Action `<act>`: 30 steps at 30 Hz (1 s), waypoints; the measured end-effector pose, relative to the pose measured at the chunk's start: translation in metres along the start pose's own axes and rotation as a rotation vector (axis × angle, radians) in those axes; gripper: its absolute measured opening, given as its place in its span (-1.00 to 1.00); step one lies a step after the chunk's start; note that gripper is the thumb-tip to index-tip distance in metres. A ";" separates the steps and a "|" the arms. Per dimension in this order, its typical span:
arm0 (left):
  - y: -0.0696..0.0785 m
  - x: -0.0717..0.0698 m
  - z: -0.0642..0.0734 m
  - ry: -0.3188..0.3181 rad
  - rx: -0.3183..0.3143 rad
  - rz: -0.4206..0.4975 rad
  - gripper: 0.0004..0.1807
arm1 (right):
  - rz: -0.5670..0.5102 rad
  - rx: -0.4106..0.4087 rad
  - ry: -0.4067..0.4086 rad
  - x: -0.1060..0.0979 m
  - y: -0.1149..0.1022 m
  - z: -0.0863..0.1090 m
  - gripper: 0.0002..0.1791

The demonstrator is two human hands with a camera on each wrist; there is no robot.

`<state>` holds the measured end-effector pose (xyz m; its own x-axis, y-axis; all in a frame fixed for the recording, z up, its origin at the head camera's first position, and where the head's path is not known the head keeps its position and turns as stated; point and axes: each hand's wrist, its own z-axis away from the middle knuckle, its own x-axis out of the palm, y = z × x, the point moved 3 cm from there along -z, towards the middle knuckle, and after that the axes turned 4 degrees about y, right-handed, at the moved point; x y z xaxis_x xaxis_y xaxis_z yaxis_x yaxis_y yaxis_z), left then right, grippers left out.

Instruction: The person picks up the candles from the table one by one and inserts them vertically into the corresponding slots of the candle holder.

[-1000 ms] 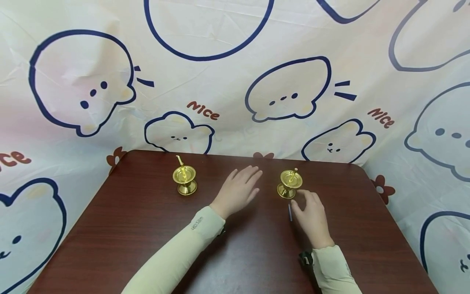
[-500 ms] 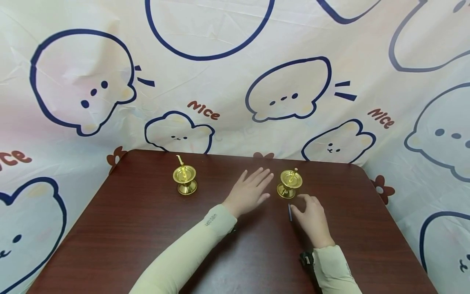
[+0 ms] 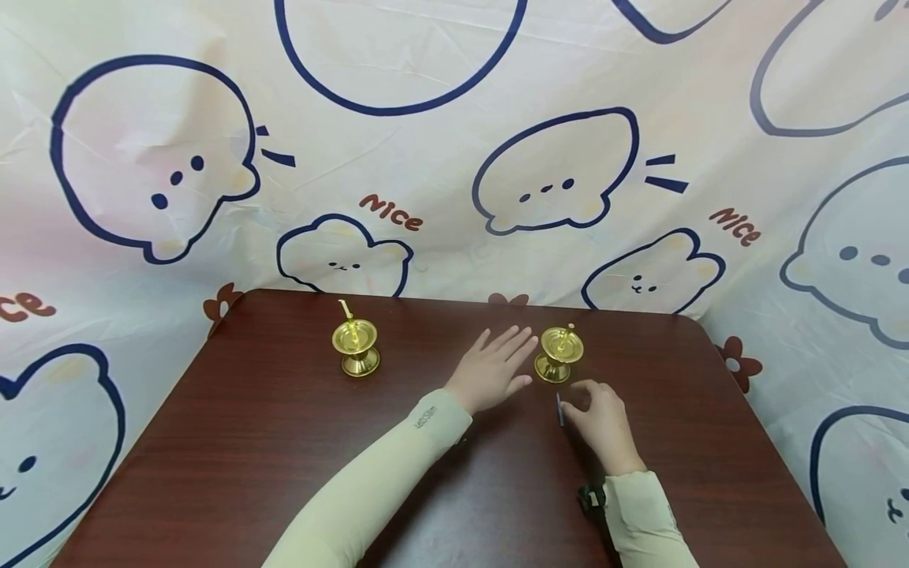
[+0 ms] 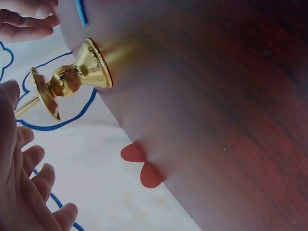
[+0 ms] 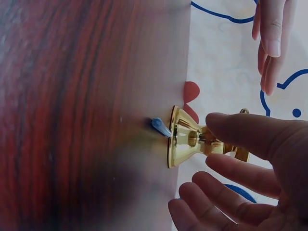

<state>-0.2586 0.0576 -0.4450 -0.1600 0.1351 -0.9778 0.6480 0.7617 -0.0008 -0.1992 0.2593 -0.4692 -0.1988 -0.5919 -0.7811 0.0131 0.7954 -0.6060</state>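
Observation:
Two brass candle holders stand upright on the table: the left holder (image 3: 355, 338) with a pale yellow stick rising from its dish, the right holder (image 3: 561, 345) with a shorter-looking one. Spread fingers of my left hand (image 3: 491, 369) hover just left of the right holder, palm down, holding nothing. My right hand (image 3: 604, 422) is in front of that holder, thumb and fingers loosely curved and apart, with nothing between them in the right wrist view. Beside its thumb lies a thin blue stick (image 3: 559, 410), whose rounded end (image 5: 160, 126) shows in the right wrist view.
The dark brown wooden table (image 3: 284, 442) ends at the back against a pale cloth (image 3: 440, 173) printed with cartoon outlines. The right wrist carries a black band (image 3: 592, 498).
My left hand has moved right, up close to the right candle holder. My right hand has drawn back slightly from the holder's base. Both holders and the blue stick have stayed put.

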 end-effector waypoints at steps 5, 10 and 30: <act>0.001 0.004 -0.004 -0.018 0.005 0.002 -0.27 | -0.024 0.018 -0.002 0.001 0.002 0.001 -0.62; 0.003 0.005 -0.007 -0.036 0.010 -0.015 -0.27 | -0.076 0.082 0.003 0.002 0.004 0.001 -0.62; 0.005 0.011 -0.016 -0.072 0.012 -0.027 -0.24 | -0.119 0.207 0.036 0.014 0.008 -0.001 -0.70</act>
<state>-0.2690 0.0732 -0.4528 -0.1238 0.0680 -0.9900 0.6533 0.7565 -0.0298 -0.2033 0.2578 -0.4847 -0.2460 -0.6717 -0.6988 0.1875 0.6744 -0.7142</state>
